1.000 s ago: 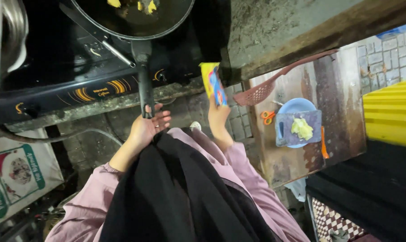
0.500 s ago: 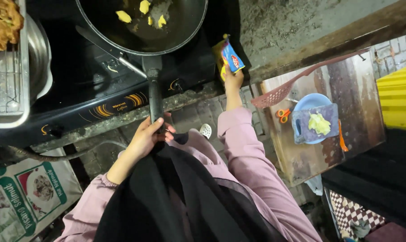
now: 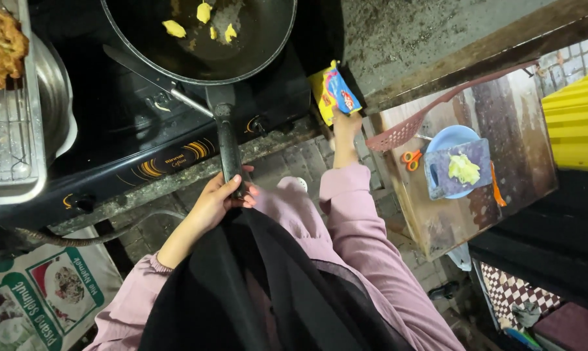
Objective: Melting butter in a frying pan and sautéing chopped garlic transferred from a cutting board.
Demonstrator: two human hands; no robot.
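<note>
My left hand (image 3: 219, 198) grips the black handle of a dark frying pan (image 3: 242, 45) that sits on a black stove (image 3: 131, 136). Yellow pieces (image 3: 203, 13) lie in the pan with a metal utensil (image 3: 151, 75) resting on its rim. My right hand (image 3: 345, 127) holds a yellow and blue packet (image 3: 333, 91) upright beside the stove's right end, just below the pan's rim. Pink sleeves and a black cloth cover my arms and front.
A wire rack with fried food (image 3: 1, 39) stands at the left over a metal bowl (image 3: 53, 104). On a low wooden table (image 3: 450, 221) at the right lie a pink slotted spatula (image 3: 404, 130), orange scissors (image 3: 411, 157), and a blue plate (image 3: 450, 140) under a board with yellow paste (image 3: 464, 169).
My right hand has lifted the packet up beside the stove, closer to the pan. The left hand has stayed on the pan handle while the view moved nearer.
</note>
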